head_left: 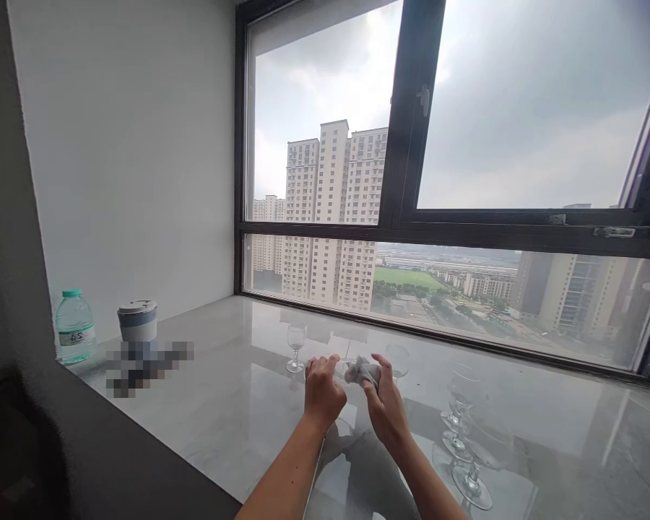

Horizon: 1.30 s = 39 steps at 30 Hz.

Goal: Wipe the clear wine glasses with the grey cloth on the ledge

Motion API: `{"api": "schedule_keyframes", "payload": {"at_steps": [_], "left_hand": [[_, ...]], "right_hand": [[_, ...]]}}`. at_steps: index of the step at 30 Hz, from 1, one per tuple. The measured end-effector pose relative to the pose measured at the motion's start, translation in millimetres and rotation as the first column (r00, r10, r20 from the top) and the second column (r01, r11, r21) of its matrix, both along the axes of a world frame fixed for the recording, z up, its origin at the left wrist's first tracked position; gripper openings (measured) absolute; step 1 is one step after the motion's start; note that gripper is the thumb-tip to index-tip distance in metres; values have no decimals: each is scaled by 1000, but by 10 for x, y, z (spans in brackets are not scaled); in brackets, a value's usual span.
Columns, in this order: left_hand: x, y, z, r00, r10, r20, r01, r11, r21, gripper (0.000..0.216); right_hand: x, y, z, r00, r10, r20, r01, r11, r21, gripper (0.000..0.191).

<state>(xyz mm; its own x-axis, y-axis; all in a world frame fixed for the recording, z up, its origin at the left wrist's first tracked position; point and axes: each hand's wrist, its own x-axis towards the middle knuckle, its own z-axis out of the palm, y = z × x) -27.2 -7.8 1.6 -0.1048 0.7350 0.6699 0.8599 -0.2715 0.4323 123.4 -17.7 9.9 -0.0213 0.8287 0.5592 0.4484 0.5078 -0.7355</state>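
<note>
My left hand [323, 392] is closed around one end of a clear stemmed glass [345, 371], which lies sideways between my hands above the sill. A crumpled grey-white cloth [364, 373] is gripped in my right hand [387, 408] and pressed against the glass's other end. Just left of my left hand stands an upright stemmed glass [296, 345]. Behind my right hand, another clear glass [399, 360] is partly hidden. Several stemmed glasses, among them a near one [473, 484], stand upright in a group to the right.
The glossy grey sill [222, 404] runs along a dark-framed window [314, 230]. A green-capped water bottle [76, 328] and a lidded cup [138, 325] stand at the left, beside a blurred-out patch. The sill's front edge drops off at lower left.
</note>
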Motion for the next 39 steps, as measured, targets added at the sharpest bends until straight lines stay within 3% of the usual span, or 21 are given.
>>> {"api": "schedule_keyframes", "payload": {"at_steps": [8, 19, 28, 32, 35, 39], "left_hand": [[13, -46, 33, 996, -40, -81, 42, 999, 18, 63], [-22, -76, 47, 992, -87, -96, 90, 996, 28, 51], [-40, -52, 44, 985, -165, -48, 162, 985, -63, 47], [-15, -49, 42, 987, -156, 45, 159, 982, -97, 35], [8, -13, 23, 975, -95, 200, 119, 986, -114, 38], [-26, 72, 14, 864, -45, 502, 82, 995, -51, 34]], "right_hand": [[46, 81, -10, 998, -61, 11, 61, 998, -27, 49], [88, 87, 4, 987, 120, 107, -117, 993, -35, 61], [71, 116, -28, 987, 129, 96, -128, 992, -12, 65], [59, 106, -7, 988, 145, 50, -145, 989, 10, 61], [36, 76, 20, 994, 107, -33, -106, 993, 43, 55], [20, 35, 51, 995, 19, -103, -13, 998, 60, 57]]}}
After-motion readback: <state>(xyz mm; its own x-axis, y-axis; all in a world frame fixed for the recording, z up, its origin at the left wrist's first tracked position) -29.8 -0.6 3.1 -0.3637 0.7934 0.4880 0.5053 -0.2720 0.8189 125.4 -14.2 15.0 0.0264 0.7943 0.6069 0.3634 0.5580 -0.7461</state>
